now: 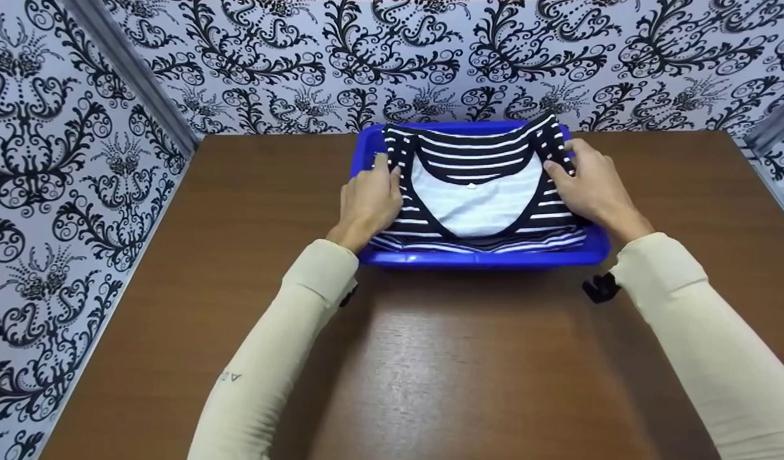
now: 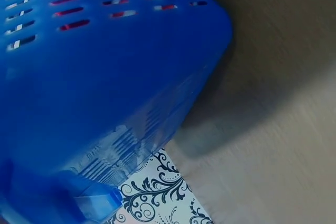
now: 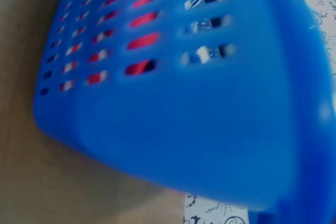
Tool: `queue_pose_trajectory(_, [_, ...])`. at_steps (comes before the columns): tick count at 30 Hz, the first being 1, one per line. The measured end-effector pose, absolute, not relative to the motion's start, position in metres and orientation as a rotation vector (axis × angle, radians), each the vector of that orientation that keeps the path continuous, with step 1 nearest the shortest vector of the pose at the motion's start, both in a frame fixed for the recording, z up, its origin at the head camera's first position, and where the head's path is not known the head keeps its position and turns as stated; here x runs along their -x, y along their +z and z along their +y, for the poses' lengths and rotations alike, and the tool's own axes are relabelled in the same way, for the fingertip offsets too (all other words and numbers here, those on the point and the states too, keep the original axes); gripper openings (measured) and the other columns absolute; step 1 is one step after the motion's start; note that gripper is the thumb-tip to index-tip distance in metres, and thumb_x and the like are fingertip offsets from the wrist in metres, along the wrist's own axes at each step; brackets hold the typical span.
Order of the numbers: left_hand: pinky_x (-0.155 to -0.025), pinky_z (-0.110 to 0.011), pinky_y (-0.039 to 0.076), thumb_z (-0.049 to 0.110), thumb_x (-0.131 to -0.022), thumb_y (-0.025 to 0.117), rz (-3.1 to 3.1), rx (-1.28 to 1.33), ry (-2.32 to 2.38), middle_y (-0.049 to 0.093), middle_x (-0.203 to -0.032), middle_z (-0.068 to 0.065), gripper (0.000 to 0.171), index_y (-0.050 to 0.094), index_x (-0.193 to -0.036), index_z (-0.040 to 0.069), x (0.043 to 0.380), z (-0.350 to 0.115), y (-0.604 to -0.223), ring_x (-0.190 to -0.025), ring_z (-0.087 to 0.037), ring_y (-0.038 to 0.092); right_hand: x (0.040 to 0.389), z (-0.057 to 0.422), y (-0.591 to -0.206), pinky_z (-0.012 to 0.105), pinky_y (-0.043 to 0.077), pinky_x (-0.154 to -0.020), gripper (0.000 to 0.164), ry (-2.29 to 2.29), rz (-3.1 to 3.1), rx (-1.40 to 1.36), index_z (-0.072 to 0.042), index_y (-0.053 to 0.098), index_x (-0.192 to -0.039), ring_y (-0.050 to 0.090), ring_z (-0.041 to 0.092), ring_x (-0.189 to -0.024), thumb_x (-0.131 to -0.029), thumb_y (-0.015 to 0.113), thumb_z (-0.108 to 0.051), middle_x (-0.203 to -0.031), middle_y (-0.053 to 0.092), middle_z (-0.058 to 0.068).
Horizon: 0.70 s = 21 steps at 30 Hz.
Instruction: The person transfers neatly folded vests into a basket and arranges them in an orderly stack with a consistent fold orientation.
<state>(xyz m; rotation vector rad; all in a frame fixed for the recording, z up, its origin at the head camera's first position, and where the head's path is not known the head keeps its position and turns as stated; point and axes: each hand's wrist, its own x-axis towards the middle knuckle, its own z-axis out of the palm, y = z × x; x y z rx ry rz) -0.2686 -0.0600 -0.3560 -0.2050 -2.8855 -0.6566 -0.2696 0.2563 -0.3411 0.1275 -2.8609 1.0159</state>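
A folded black-and-white striped top (image 1: 423, 217) with a scoop neck and pale inside lies in a blue plastic basket (image 1: 475, 258), its upper right corner sticking up past the back rim. My left hand (image 1: 370, 198) grips the top's left edge, thumb along the stripes. On the opposite side my right hand (image 1: 593, 182) pinches the right edge, thumb above and fingers behind. Both wrist views look at the outside of the slotted basket wall (image 2: 105, 77), with the hands themselves out of sight there. Red and white cloth (image 3: 143, 41) shows through the slots.
The basket stands on a brown wooden table (image 1: 404, 358) near its back edge. Behind it rises a wall with black-and-white scroll patterns (image 1: 430, 57), and another patterned panel (image 1: 53, 191) borders the left side.
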Motion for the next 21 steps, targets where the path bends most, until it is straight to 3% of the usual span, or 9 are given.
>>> queue_pose_trajectory(8, [-0.072,-0.049,0.051,0.032,-0.1,0.035,-2.858,0.209,-0.578,0.067,-0.093,-0.018,0.045,0.043,-0.133,0.003,0.269,-0.06,-0.361,-0.084,-0.035,0.065,0.268,0.255,-0.355,0.049,0.042,-0.087,0.047,0.996,-2.747,-0.213,-0.002,0.048,-0.131,0.058,0.036,-0.098,-0.093,0.052,-0.031,-0.113,0.061,0.022])
queue_pose_trajectory(15, [-0.07,-0.049,0.051,0.032,-0.1,0.035,-2.856,0.198,-0.502,0.068,-0.09,-0.017,0.042,0.046,-0.129,0.004,0.268,-0.058,-0.364,-0.081,-0.035,0.066,0.267,0.253,-0.362,0.054,0.037,-0.098,0.054,0.963,-2.734,-0.235,-0.004,0.038,-0.14,0.05,0.044,-0.115,-0.092,0.055,-0.025,-0.128,0.052,0.027])
queue_pose_trajectory(21, [-0.07,-0.049,0.052,0.031,-0.099,0.034,-2.859,0.166,-0.499,0.068,-0.092,-0.018,0.043,0.046,-0.13,0.003,0.269,-0.058,-0.365,-0.082,-0.035,0.066,0.267,0.253,-0.362,0.055,0.034,-0.1,0.053,0.891,-2.739,-0.263,-0.004,0.037,-0.14,0.047,0.046,-0.118,-0.093,0.052,-0.022,-0.13,0.05,0.026])
